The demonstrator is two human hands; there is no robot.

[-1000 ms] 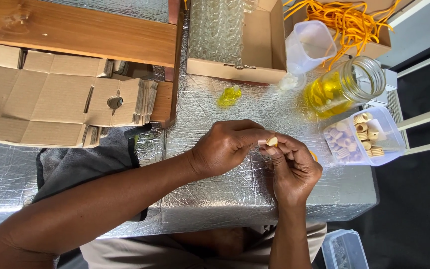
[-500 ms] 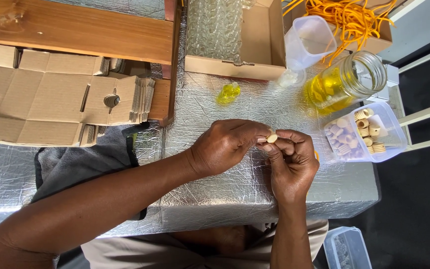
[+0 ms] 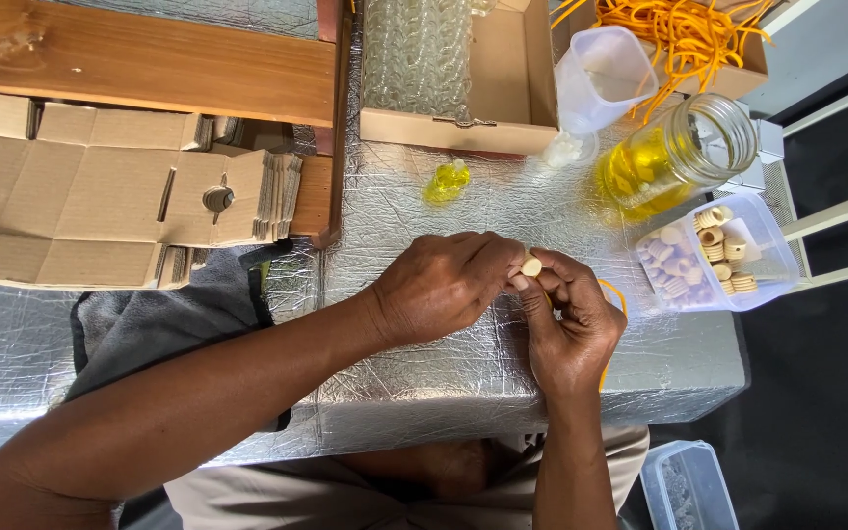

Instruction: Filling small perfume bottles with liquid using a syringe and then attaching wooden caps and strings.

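Tabletop [image 3: 424, 383] covered in crinkled silver foil. We note both hands meeting above its middle: left hand [image 3: 444, 285] and right hand [image 3: 571, 324] pinch one small cream bead [image 3: 532, 266] between their fingertips, with an orange cord [image 3: 616, 294] looping by the right hand. Clear tub of beads [image 3: 714, 255] near right; jar of yellow liquid [image 3: 674, 152] behind it.

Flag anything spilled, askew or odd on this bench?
Nothing spilled. One small yellow piece lies loose on the foil-covered table, apart from the containers. Both the left hand and right hand pinch a pale bead, an orange cord looping beside the right hand.
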